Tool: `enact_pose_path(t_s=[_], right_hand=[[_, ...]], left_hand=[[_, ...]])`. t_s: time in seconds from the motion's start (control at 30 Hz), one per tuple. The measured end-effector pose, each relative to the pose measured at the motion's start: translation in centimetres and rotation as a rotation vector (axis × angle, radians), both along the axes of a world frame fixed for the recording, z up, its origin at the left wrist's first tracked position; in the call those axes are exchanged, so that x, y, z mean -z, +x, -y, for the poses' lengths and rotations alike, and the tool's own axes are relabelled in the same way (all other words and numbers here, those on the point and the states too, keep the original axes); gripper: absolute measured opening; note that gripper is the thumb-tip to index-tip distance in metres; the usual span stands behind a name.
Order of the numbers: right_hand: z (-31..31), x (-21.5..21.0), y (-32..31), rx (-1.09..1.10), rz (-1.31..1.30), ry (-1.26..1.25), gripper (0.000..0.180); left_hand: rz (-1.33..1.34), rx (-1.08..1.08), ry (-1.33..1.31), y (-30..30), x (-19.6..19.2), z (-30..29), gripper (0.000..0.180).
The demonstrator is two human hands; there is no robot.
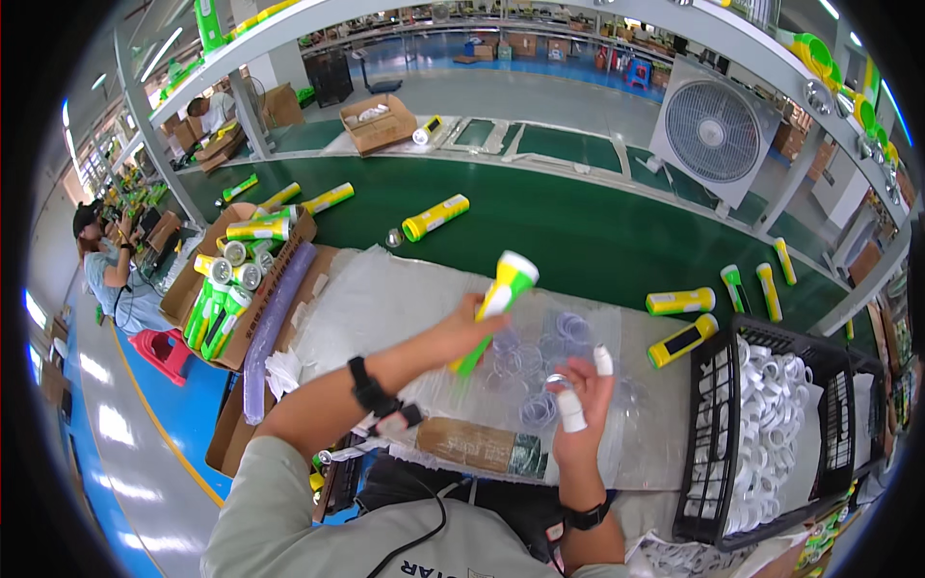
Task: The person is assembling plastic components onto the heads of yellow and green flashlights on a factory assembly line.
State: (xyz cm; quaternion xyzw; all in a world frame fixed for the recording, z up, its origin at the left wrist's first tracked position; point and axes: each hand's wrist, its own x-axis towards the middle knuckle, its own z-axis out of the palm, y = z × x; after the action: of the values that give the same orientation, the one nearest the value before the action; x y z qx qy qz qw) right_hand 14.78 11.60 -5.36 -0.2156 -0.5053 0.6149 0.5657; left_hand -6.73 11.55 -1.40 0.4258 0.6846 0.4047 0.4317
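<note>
My left hand (469, 332) is closed around a green and yellow flashlight (509, 284), tilted with its white head up and away from me. Right of it, my right hand (583, 414) is raised with its fingers curled, white wraps on two of them. A small shiny, clear-looking round piece (557, 382) sits at its fingertips; its exact kind is hard to make out. Beneath and between the hands, several clear round lenses or rings (570, 329) lie on the plastic-covered work surface (366, 299).
At right stands a black crate (708, 433) of white rings (766, 433). A cardboard box (275, 308) of flashlights is at left, beside a purple wrapped roll (275, 337). More flashlights (436, 218) lie on the green belt (549, 250). A fan (713, 130) stands beyond.
</note>
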Motion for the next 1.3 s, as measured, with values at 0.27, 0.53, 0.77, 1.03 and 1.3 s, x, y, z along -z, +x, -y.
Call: enact_pose_path(t_s=[0.27, 0.53, 0.77, 1.03, 1.3], right_hand=[[-2.1, 2.3, 2.4, 0.020, 0.013, -0.093, 0.057], [-3.1, 3.1, 3.3, 0.094, 0.058, -0.146, 0.048], [-2.6, -1.8, -0.3, 0.186, 0.580, 0.581, 0.053], [2.8, -3.6, -10.3, -0.511, 0.702, 0.346, 0.061], [6.2, 0.0, -10.7, -0.534, 0.766, 0.716, 0.048]], left_hand=[[-1.050, -0.013, 0.245, -9.5, -2.2, -12.9, 0.056], [-0.971, -0.164, -0.152, -22.1, 4.7, -11.0, 0.053], [-1.195, 0.048, 0.511, -11.4, -6.5, -2.2, 0.050], [-1.081, 0.227, 0.520, -2.3, -10.0, 12.5, 0.058], [-1.241, 0.386, 0.037, 0.0, -6.7, 14.2, 0.076]])
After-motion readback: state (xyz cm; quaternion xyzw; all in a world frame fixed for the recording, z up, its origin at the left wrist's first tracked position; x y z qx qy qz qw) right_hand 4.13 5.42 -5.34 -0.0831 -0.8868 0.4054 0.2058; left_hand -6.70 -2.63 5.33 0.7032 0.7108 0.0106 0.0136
